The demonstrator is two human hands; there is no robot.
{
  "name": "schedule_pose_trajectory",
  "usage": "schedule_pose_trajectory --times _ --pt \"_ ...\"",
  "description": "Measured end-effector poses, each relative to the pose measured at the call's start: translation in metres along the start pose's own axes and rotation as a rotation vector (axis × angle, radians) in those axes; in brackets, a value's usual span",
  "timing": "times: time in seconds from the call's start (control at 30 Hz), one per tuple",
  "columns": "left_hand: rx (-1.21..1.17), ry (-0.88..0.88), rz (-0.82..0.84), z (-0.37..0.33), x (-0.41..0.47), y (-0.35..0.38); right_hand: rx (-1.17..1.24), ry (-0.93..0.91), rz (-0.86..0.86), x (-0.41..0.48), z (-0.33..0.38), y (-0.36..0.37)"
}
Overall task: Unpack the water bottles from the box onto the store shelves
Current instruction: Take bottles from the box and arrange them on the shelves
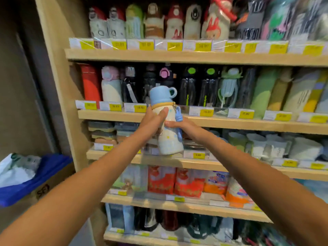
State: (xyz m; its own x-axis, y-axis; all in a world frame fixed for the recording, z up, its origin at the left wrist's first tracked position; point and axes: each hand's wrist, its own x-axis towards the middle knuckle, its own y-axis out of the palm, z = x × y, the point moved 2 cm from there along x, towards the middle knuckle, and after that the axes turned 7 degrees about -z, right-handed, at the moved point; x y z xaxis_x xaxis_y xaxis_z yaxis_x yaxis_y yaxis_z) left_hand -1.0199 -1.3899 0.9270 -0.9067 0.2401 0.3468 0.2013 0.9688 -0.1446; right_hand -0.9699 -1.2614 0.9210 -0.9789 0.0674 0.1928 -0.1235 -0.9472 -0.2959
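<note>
A white water bottle [169,141] with a pale blue cup lid, a yellow zip band and a blue strap is held upright in front of the shelves. My left hand [152,121] grips its upper body from the left. My right hand [179,126] holds it from the right, fingers around the body near the strap. The bottle is level with the second shelf [248,125], in front of dark bottles [188,87] standing there. A cardboard box [51,183] with a blue liner and white wrapping sits at the lower left.
Wooden shelves run from top to bottom, packed with bottles, sleeves, folded cloths and packets behind yellow price tags [206,112]. A wooden side panel [58,86] bounds the shelving on the left.
</note>
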Motion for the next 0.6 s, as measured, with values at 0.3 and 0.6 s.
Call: schedule_pose_trajectory --times 0.3,0.6 --pt "-0.025 0.098 0.197 -0.134 0.076 -0.009 -0.081 -0.249 -0.346 0.043 0.13 -0.052" --pt "-0.189 0.35 0.047 -0.226 0.139 0.013 -0.258 -0.626 -0.496 0.077 0.216 -0.113"
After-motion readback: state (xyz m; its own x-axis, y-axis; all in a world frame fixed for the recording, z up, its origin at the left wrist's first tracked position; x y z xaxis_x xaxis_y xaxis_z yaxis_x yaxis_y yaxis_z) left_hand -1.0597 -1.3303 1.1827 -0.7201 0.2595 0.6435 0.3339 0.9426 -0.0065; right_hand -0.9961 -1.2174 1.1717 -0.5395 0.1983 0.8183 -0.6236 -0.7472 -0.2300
